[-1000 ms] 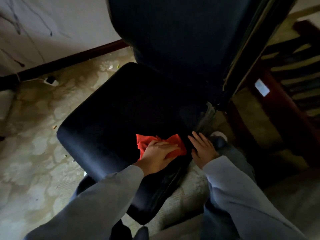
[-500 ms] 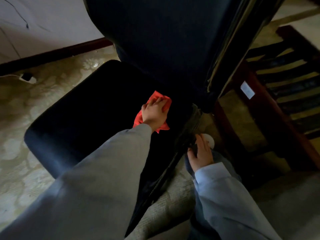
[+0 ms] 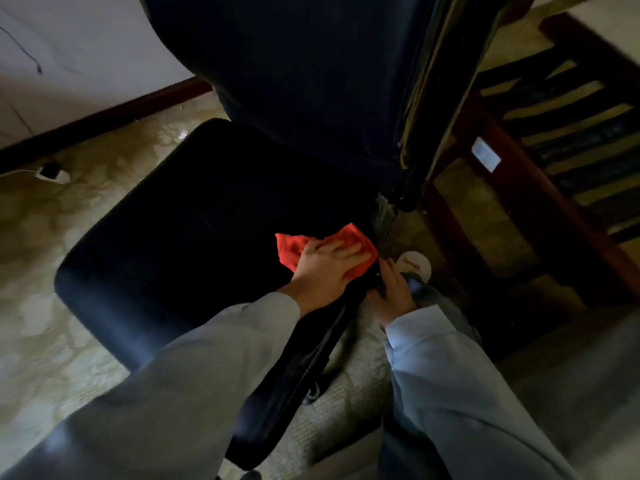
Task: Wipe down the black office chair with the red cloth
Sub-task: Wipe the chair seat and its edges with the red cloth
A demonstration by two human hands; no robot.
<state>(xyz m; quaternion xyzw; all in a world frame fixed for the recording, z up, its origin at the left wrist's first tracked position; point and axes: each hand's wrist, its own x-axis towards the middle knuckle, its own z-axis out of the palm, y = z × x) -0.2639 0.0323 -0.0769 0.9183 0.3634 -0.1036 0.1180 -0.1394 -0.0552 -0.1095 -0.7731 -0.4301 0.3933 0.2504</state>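
My flat left hand [image 3: 327, 268] presses the red cloth [image 3: 291, 249] on the chair [image 3: 173, 237]. I cannot tell if my right hand [image 3: 393, 296] grips.

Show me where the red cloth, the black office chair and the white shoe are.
red cloth [image 3: 289, 249]: head view, exposed corner toward the seat's middle.
black office chair [image 3: 194, 220]: head view, middle of the seat cushion.
white shoe [image 3: 414, 263]: head view, its rounded toe beside the seat.

Red cloth [image 3: 291, 249] half under left hand [image 3: 322, 271]; backrest [image 3: 311, 81] top off-frame.
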